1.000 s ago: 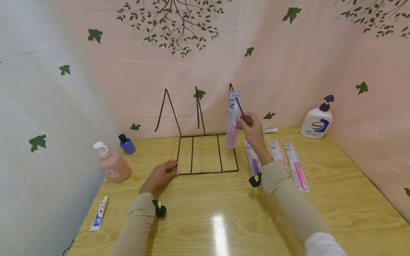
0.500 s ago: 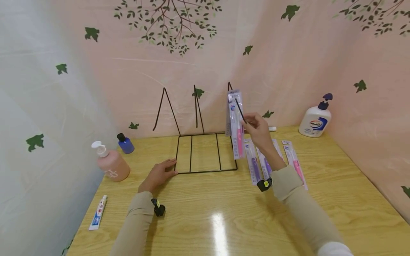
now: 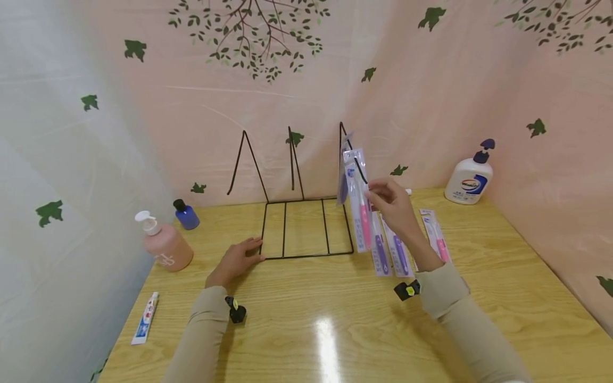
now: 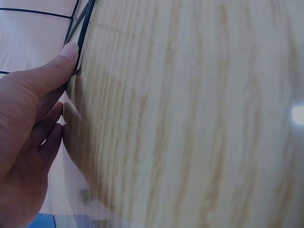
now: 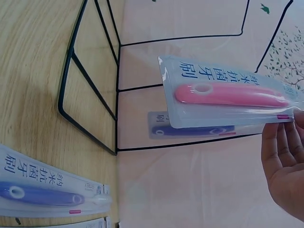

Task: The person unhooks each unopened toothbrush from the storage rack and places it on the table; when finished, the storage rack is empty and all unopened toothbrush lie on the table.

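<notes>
With thumb and fingers, my right hand (image 3: pixel 395 207) pinches the edge of a packaged pink toothbrush (image 3: pixel 357 213). The package hangs tilted near the front end of the right prong of a black wire rack (image 3: pixel 308 257); the wire shows in front of its top. Farther back on that prong hangs a packaged purple toothbrush (image 5: pixel 190 131), mostly covered in the head view. My left hand (image 3: pixel 235 262) rests at the rack's front left corner, thumb (image 4: pixel 69 51) against the wire and fingers nearly straight. The two left prongs carry nothing.
Packaged purple (image 3: pixel 381 250) and pink (image 3: pixel 437 235) toothbrushes lie right of the rack, partly behind my right arm. A white pump bottle (image 3: pixel 469 181) stands back right. At left are a pink pump bottle (image 3: pixel 167 247), a blue bottle (image 3: pixel 187 215) and a toothpaste tube (image 3: pixel 145 319).
My right hand has moved the pink toothbrush forward, down and to the right along the prong, uncovering the purple one behind. The left hand stays at the rack's corner.
</notes>
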The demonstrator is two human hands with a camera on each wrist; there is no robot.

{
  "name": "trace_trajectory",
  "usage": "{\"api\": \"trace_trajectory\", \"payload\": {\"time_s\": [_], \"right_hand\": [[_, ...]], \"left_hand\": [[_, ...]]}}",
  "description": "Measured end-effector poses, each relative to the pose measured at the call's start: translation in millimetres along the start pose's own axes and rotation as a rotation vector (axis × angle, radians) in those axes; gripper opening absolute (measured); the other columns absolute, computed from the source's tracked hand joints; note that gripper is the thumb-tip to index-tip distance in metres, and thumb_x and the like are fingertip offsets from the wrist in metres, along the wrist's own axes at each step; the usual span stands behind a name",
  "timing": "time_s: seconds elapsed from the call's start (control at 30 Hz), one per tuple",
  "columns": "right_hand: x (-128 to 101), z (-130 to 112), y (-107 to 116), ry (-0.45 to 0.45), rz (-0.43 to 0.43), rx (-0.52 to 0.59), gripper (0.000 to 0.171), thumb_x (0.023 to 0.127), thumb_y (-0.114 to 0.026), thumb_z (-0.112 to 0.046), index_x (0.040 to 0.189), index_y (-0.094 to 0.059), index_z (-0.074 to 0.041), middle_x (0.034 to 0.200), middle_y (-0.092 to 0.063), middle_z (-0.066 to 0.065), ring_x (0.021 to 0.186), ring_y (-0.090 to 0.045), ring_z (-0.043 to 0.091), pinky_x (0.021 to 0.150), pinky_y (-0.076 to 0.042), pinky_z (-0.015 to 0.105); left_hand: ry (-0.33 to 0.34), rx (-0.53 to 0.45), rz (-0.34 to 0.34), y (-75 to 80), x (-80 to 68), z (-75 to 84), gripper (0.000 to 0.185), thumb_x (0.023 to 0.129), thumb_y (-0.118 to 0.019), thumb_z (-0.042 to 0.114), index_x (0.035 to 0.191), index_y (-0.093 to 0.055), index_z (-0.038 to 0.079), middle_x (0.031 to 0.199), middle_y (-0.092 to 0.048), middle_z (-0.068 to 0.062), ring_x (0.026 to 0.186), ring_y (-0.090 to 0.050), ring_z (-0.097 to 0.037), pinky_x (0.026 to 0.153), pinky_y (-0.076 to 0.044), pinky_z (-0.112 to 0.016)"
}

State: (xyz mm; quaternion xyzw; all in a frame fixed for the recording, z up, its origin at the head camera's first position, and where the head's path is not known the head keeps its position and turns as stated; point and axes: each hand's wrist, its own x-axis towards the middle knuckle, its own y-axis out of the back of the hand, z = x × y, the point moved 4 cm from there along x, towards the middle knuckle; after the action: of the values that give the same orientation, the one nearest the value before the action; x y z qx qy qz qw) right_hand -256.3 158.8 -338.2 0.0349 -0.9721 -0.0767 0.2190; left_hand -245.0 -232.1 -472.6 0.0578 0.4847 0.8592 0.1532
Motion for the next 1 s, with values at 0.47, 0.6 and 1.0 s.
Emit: {"api": "trace_trajectory", "payload": {"time_s": [0.47, 0.6, 1.0], "right_hand": [[-36.3, -11.8, 9.0, -0.013, -0.056, -0.052, 0.026, 0.095, -0.06, -0.016, 0.115, -0.058, 0.001, 0.09, -0.066, -0.007, 0.074, -0.063, 0.008, 0.068, -0.057, 0.024], [-46.2, -15.8, 11.4, -0.015, -0.064, -0.061, 0.025, 0.095, -0.06, -0.014, 0.115, -0.058, 0.001, 0.091, -0.066, -0.009, 0.074, -0.064, 0.009, 0.068, -0.057, 0.025], [-66.4, -30.5, 18.5, 0.008, -0.031, -0.058, 0.02, 0.094, -0.061, -0.007, 0.111, -0.059, 0.002, 0.089, -0.067, -0.012, 0.07, -0.063, 0.01, 0.065, -0.056, 0.022]], "left_hand": [[-0.004, -0.008, -0.003, -0.2, 0.3, -1.4, 0.059, 0.094, -0.062, 0.029, 0.144, -0.044, 0.005, 0.151, -0.037, -0.013, 0.141, -0.031, -0.036, 0.114, -0.017, -0.062], [-0.002, -0.012, 0.0, 0.3, 0.3, -1.4, 0.059, 0.093, -0.062, 0.03, 0.144, -0.044, 0.005, 0.151, -0.037, -0.013, 0.141, -0.031, -0.036, 0.114, -0.017, -0.062], [-0.002, -0.004, -0.005, 0.3, 0.3, -0.9, 0.059, 0.094, -0.062, 0.03, 0.144, -0.044, 0.005, 0.152, -0.037, -0.014, 0.141, -0.031, -0.036, 0.114, -0.017, -0.062]]}}
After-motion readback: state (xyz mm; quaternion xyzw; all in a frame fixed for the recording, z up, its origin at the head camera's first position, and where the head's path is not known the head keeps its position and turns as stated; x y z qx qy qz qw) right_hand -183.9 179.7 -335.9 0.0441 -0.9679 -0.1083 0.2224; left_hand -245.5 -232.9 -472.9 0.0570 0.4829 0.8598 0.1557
